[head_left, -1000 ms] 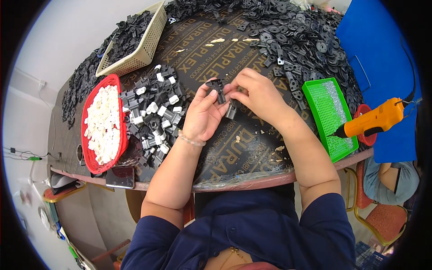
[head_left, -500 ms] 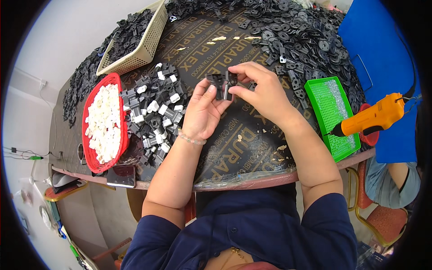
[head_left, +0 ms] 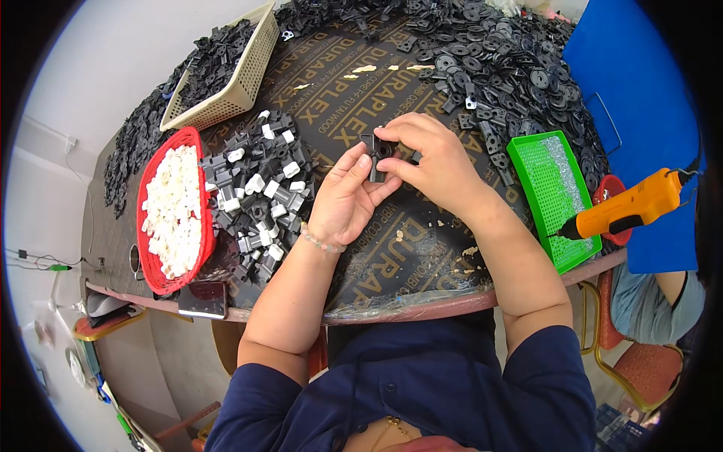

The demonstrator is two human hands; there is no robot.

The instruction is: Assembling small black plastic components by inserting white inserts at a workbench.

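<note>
The palm-up left hand (head_left: 345, 194) and arched right hand (head_left: 433, 154) pinch a blocky black piece (head_left: 382, 150). A woven red basket (head_left: 206, 237) stands left.

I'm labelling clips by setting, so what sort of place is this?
Likely a small assembly workshop: black plastic parts lie heaped on a table, what looks like an orange electric screwdriver hangs above a green tray, and a red basket holds white pieces.
</note>
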